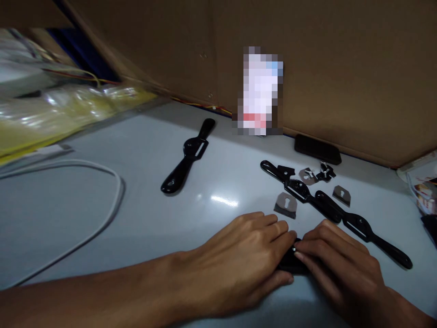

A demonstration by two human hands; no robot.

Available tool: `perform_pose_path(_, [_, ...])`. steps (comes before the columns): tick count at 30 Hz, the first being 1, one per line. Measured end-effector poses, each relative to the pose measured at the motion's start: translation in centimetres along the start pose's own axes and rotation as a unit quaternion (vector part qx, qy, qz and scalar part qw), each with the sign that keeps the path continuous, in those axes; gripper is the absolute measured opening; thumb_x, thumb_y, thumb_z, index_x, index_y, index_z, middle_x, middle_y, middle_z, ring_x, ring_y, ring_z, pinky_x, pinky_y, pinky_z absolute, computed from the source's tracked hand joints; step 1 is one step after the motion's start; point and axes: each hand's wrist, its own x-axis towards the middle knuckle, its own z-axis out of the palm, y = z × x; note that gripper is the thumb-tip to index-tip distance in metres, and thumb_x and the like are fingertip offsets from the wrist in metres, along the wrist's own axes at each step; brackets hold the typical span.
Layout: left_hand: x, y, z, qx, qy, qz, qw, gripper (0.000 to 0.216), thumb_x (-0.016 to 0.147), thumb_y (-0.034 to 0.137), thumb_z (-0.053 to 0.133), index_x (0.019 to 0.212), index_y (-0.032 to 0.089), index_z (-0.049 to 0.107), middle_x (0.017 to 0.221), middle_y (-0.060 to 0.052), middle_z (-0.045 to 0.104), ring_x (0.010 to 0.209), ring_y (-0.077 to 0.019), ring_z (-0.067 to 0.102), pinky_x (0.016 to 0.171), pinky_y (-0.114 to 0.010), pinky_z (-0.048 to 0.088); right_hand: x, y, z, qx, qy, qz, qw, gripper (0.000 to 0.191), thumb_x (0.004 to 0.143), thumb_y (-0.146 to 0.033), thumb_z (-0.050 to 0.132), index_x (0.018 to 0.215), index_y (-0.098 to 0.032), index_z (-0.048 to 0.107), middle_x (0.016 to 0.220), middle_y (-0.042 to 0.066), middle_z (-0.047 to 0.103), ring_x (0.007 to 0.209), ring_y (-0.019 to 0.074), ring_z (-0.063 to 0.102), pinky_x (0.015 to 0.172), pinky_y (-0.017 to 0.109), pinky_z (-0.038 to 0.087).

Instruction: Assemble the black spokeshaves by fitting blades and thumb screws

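My left hand (239, 259) and my right hand (337, 259) meet at the near edge of the white table (143, 214). Both close their fingers on a small black part (290, 263), mostly hidden between them. Just beyond my right hand lie two black spokeshave-like tool bodies, one (293, 187) farther and one (362, 227) nearer. A flat grey blade (285, 204) rests close to my left fingertips. Another grey blade (342, 195), a third grey plate (307, 175) and a small black clamp piece (326, 171) lie behind them. A third black tool (188, 156) lies apart at mid-table.
A white cable (102, 218) loops across the left of the table. Clear and yellow plastic bags (68, 109) pile at the far left. A cardboard wall (307, 54) stands behind, with a flat black object (317, 149) at its foot. Printed packaging (425, 191) sits at the right edge.
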Motion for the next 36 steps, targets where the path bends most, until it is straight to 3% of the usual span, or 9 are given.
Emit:
perform_pose_path(5, [0.0, 0.1, -0.2, -0.008, -0.002, -0.013, 1.000, 0.026, 0.089, 0.032, 0.074, 0.107, 0.016, 0.063, 0.098, -0.005, 0.071, 0.085, -0.0239, 0.064, 0.078, -0.038, 0.052, 0.3, 0.0, -0.1, 0.027, 0.004, 0.010, 1.000, 0.019, 0.095, -0.001, 0.053, 0.090, -0.013, 0.067, 0.075, 0.005, 0.063, 0.067, 0.0152, 0.055, 0.060, 0.028, 0.048])
perform_pose_path(11, [-0.2, 0.0, 0.0, -0.013, 0.027, -0.002, 1.000, 0.022, 0.089, 0.030, 0.073, 0.103, 0.017, 0.063, 0.092, -0.004, 0.069, 0.079, -0.0215, 0.062, 0.073, -0.035, 0.049, 0.5, 0.3, -0.3, 0.159, -0.042, 0.173, 0.971, 0.015, 0.091, -0.008, 0.062, 0.089, -0.020, 0.071, 0.073, -0.002, 0.067, 0.063, 0.0108, 0.062, 0.057, 0.021, 0.048])
perform_pose_path(13, [-0.2, 0.0, 0.1, -0.016, 0.030, 0.002, 0.999, 0.020, 0.090, 0.030, 0.072, 0.103, 0.017, 0.063, 0.091, -0.004, 0.069, 0.079, -0.0218, 0.062, 0.072, -0.036, 0.050, 0.5, 0.5, -0.3, 0.178, -0.048, 0.194, 0.964, 0.014, 0.091, -0.011, 0.065, 0.086, -0.022, 0.072, 0.072, -0.003, 0.068, 0.062, 0.0105, 0.062, 0.057, 0.020, 0.049])
perform_pose_path(20, [-0.2, -0.2, 0.3, -0.021, 0.036, 0.004, 0.999, 0.015, 0.095, 0.031, 0.063, 0.101, 0.017, 0.061, 0.090, -0.004, 0.068, 0.080, -0.0205, 0.062, 0.073, -0.034, 0.050, 0.4, 0.6, 0.0, 0.129, 0.007, 0.080, 0.988, 0.020, 0.093, -0.005, 0.059, 0.098, -0.018, 0.074, 0.071, -0.001, 0.066, 0.060, 0.0116, 0.060, 0.057, 0.023, 0.051])
perform_pose_path(29, [-0.1, -0.1, 0.0, -0.035, 0.015, -0.006, 0.999, 0.019, 0.090, 0.029, 0.071, 0.102, 0.017, 0.062, 0.093, -0.004, 0.069, 0.079, -0.0207, 0.061, 0.072, -0.034, 0.049, 0.9, 1.3, -0.6, 0.207, -0.069, 0.136, 0.966, 0.018, 0.089, -0.008, 0.068, 0.093, -0.021, 0.078, 0.072, -0.003, 0.072, 0.060, 0.0097, 0.064, 0.057, 0.019, 0.051])
perform_pose_path(36, [-0.1, -0.2, 0.2, -0.041, 0.020, -0.006, 0.999, 0.016, 0.094, 0.031, 0.065, 0.101, 0.018, 0.062, 0.093, -0.005, 0.068, 0.083, -0.0211, 0.062, 0.075, -0.035, 0.050, 0.7, 1.0, -0.2, 0.169, -0.050, 0.067, 0.982, 0.023, 0.096, -0.009, 0.058, 0.099, -0.021, 0.078, 0.072, 0.000, 0.071, 0.060, 0.0118, 0.063, 0.055, 0.023, 0.051])
